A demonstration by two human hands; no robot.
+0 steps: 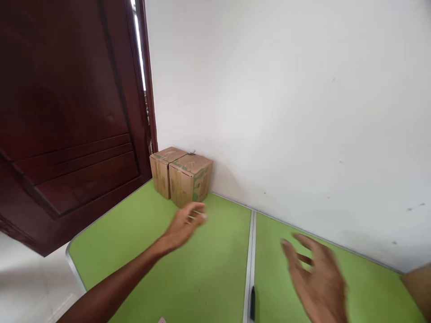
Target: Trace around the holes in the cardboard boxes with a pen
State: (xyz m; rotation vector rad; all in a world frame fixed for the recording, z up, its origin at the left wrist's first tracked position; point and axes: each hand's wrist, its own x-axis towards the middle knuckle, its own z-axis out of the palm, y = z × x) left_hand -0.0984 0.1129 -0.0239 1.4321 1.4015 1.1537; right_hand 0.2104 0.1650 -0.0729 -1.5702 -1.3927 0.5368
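Observation:
My left hand (185, 224) is over the left half of a green folding table (215, 269), its fingers slightly curled and apart, with nothing in them. Just beyond it, two cardboard boxes with green print stand side by side against the wall: a left box (161, 175) and a right box (188, 181). Over the table's right half, my right hand (316, 273) is blurred by motion, thumb and fingers spread with nothing between them. A black pen-like object (252, 303) lies by the metal seam, left of my right hand.
A white wall (286, 112) runs along the table's far edge. On the left stands a dark red-brown door (67, 112), close to the table's edge. A brown object (417, 287), cut off by the frame, sits at the far right. A small pale item (162, 320) shows at the bottom edge.

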